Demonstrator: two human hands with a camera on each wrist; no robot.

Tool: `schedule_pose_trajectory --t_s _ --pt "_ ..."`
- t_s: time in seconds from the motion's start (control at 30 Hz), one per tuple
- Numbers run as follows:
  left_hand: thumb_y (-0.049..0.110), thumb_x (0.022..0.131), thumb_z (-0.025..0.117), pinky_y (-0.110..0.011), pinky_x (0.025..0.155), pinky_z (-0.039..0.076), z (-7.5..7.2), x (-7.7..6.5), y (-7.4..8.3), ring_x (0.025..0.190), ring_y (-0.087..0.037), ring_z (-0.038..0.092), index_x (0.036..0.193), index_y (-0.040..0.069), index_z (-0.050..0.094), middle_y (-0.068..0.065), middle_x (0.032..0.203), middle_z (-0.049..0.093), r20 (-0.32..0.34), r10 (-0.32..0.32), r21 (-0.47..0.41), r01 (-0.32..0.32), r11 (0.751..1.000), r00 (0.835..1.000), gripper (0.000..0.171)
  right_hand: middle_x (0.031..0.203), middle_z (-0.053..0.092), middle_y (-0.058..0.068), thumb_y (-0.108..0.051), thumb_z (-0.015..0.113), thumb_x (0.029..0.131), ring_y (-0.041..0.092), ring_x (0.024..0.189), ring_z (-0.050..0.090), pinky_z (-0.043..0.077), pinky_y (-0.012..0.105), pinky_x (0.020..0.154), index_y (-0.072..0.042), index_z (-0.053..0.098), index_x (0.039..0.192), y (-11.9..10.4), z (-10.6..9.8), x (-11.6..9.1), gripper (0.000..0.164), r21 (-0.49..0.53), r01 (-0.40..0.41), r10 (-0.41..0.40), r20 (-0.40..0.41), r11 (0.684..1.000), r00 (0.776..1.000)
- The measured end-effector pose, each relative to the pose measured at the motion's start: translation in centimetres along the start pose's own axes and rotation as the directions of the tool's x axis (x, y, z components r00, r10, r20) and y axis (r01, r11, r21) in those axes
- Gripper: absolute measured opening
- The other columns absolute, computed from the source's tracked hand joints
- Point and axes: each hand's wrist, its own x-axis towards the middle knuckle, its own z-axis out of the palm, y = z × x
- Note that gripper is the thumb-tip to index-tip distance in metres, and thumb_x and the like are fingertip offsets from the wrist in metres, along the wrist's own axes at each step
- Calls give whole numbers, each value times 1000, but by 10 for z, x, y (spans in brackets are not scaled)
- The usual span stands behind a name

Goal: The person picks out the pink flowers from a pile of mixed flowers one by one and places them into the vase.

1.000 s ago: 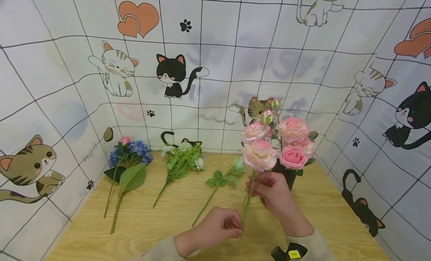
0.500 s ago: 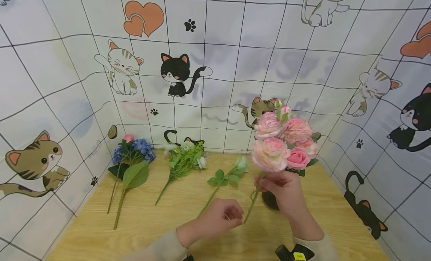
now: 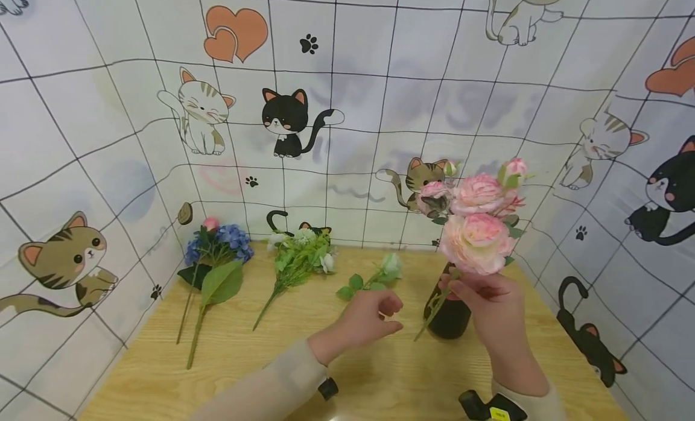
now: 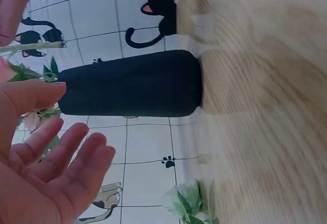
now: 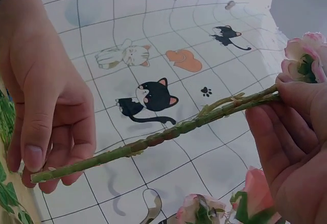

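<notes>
My right hand (image 3: 496, 306) pinches a pink artificial flower spray by its green stem (image 5: 168, 132), just below the large bloom (image 3: 478, 243). The stem slants down to the left, its bare end in front of a black vase (image 3: 449, 318). My left hand (image 3: 371, 318) holds nothing; its fingers are loosely bent, with the thumb apart from them, left of the stem's end. The left wrist view shows the vase (image 4: 130, 83) standing beyond that hand. More pink flowers (image 5: 255, 193) appear in the right wrist view; in the head view the held bloom partly hides those above the vase.
On the wooden table (image 3: 374, 385) lie a white rose stem (image 3: 390, 267) behind my left hand, a green-and-white bunch (image 3: 298, 258), and blue hydrangea (image 3: 233, 240) with a pink bud (image 3: 210, 224) at left. A cat-print cloth (image 3: 353, 107) encloses the back and sides.
My right hand has moved right with the pink flower spray, which now overlaps the vase. My left hand has come away from the stem's lower end and moved slightly up and forward.
</notes>
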Motion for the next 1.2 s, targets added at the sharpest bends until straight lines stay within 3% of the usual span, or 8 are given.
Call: schedule_pose_trajectory --t_s 0.2,0.43,0.77,1.0,1.2 --pt "24 91 86 -25 91 58 2 9 -1 112 -13 69 125 20 71 2 119 74 -16 -13 105 15 994 1000 37 99 82 11 37 53 86 16 86 80 64 22 72 21 70 105 -5 -12 5 30 18 122 -121 -27 992 992" --pt "32 90 86 -36 104 56 9 23 2 130 -20 66 142 20 63 0 140 70 -49 -24 119 30 992 999 58 91 82 11 37 57 84 15 76 79 63 22 73 25 71 105 -12 -25 9 28 -29 187 -189 -183 982 965" --pt "33 86 90 -42 115 50 31 51 24 142 -24 57 154 15 53 -1 155 59 -109 -43 73 51 996 993 80 91 81 15 34 60 82 16 72 78 63 22 71 32 65 105 -22 -31 19 24 -58 297 -301 -299 953 905" --pt "33 84 92 -45 114 50 48 63 28 143 -25 55 157 17 48 -2 157 56 -151 -106 -17 105 994 983 87 92 80 18 26 65 87 20 81 79 63 23 75 33 64 107 -29 -31 24 21 -67 346 -348 -321 936 881" --pt "34 82 93 -45 110 53 61 72 29 140 -28 57 157 19 47 -4 155 57 -163 -151 -78 140 987 975 90 91 79 22 18 75 86 23 80 78 64 23 74 33 63 103 -30 -30 26 26 -71 397 -393 -378 915 838"
